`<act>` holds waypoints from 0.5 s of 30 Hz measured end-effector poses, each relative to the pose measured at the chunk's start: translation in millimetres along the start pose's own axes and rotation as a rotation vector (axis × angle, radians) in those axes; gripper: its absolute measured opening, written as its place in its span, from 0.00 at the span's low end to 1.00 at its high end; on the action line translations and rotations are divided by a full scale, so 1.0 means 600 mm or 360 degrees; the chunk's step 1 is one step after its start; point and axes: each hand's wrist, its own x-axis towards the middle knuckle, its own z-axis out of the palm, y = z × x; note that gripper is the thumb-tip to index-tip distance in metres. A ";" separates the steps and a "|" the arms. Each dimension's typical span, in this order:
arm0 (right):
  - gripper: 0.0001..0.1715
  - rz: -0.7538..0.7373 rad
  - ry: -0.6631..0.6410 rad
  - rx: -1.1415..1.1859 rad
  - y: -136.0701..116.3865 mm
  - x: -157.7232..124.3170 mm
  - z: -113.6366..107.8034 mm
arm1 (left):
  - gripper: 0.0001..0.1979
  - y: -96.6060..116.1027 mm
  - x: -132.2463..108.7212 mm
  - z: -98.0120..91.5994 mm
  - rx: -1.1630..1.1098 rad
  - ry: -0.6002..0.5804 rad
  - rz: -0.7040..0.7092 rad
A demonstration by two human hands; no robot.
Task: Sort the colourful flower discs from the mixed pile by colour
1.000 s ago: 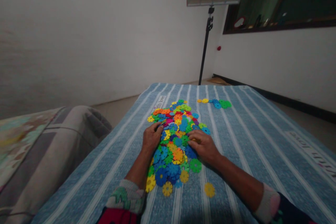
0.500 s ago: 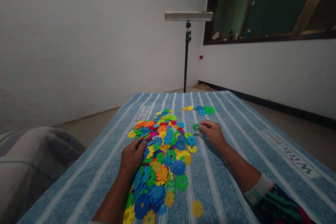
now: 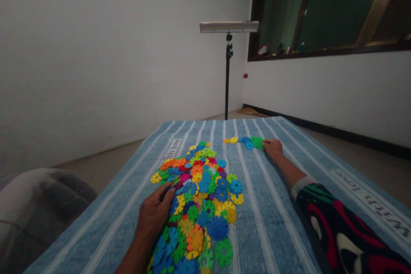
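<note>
A heap of colourful notched plastic discs (image 3: 205, 184) is spread down the middle of the striped cloth. At its left edge, my left hand (image 3: 156, 209) is closed, thumb against fingers, with a few thin discs seen edge-on at the fingertips. My right hand (image 3: 272, 149) reaches far forward, pinching at the right end of a small group of green discs (image 3: 256, 142). The disc in its fingers is partly hidden and blends with that group. Blue discs (image 3: 248, 143) and a yellow disc (image 3: 233, 140) lie to the left in the same row.
A blue-and-white striped cloth (image 3: 269, 205) covers the table. Beyond its far edge stands a lamp on a black pole (image 3: 227, 81). Grey fabric (image 3: 41, 205) bulges at the left. A window (image 3: 327, 13) is set in the right wall.
My right hand has moved forward and right, carrying a green disc from beside the heap to the green group. My left hand stays at the heap's edge. The view has tilted slightly upward.
</note>
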 end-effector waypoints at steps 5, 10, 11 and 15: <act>0.18 -0.0029 -0.0015 -0.0211 0.004 0.007 0.013 | 0.27 0.001 -0.002 0.001 -0.0010 0.0002 -0.0008; 0.23 -0.0111 -0.0011 -0.0400 0.000 0.003 0.017 | 0.27 0.002 -0.002 0.001 -0.0021 -0.0019 -0.0018; 0.24 -0.0121 -0.0012 -0.0431 -0.001 0.001 0.017 | 0.27 0.002 -0.003 0.001 -0.0023 -0.0018 -0.0018; 0.24 -0.0139 -0.0016 -0.0532 -0.005 -0.005 0.013 | 0.27 0.005 -0.004 0.002 -0.0011 -0.0022 -0.0041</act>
